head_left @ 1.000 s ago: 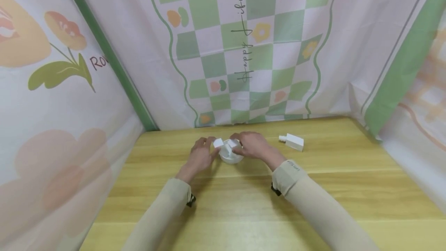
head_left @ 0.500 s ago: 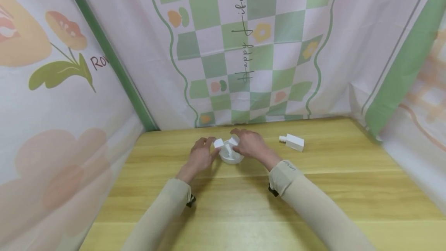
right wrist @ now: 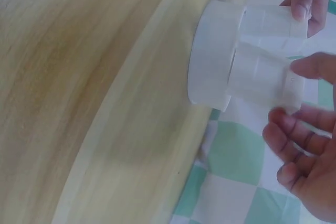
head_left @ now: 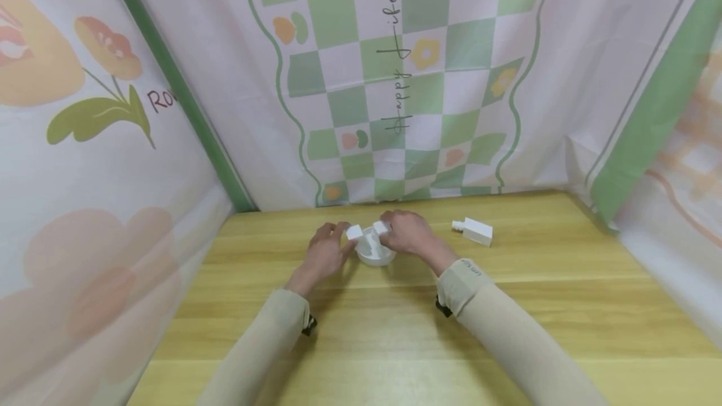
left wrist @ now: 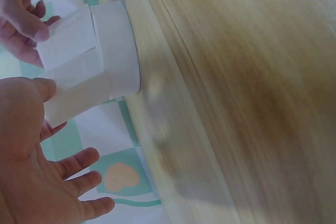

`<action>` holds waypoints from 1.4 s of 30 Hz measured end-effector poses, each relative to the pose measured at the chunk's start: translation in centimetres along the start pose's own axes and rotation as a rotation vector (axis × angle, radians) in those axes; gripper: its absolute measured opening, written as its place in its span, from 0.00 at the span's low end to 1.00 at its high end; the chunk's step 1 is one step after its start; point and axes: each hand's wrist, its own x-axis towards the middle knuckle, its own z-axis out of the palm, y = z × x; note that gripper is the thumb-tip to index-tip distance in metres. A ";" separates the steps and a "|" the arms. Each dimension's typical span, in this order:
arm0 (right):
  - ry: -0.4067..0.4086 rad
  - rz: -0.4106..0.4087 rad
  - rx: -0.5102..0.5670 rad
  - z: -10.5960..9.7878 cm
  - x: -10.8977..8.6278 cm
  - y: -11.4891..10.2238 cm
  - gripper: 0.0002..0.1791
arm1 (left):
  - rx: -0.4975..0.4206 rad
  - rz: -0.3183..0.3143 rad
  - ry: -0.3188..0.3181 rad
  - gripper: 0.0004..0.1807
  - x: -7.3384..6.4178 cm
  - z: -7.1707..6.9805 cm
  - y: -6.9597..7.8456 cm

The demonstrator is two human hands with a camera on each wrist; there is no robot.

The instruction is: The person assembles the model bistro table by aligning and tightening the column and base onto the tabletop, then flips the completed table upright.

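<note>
A white round dish [head_left: 376, 261] stands on the table, with two white block-shaped pieces rising from it side by side. My left hand [head_left: 324, 254] pinches the left piece [head_left: 354, 232] between thumb and index finger; its other fingers spread out in the left wrist view. My right hand [head_left: 410, 232] holds the right piece [head_left: 380, 228] near its top. In the right wrist view the thumb lies on one face of that right piece [right wrist: 262, 77], with fingertips at its edge. How the pieces sit inside the dish is partly hidden.
Right of the hands, a white bottle [head_left: 476, 231] with a square body lies on its side, neck pointing left. The wooden table [head_left: 383, 343] meets a checked fabric curtain [head_left: 420, 111] at the back. More printed fabric hangs at both sides.
The right hand has shifted slightly and its fingers have changed place on the right piece, whose top has moved a little right and away. The left hand stays almost still.
</note>
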 end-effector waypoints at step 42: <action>-0.073 -0.146 -0.050 -1.4 -1.8 1.7 0.27 | 0.004 -0.019 -0.005 0.29 0.1 0.1 0.2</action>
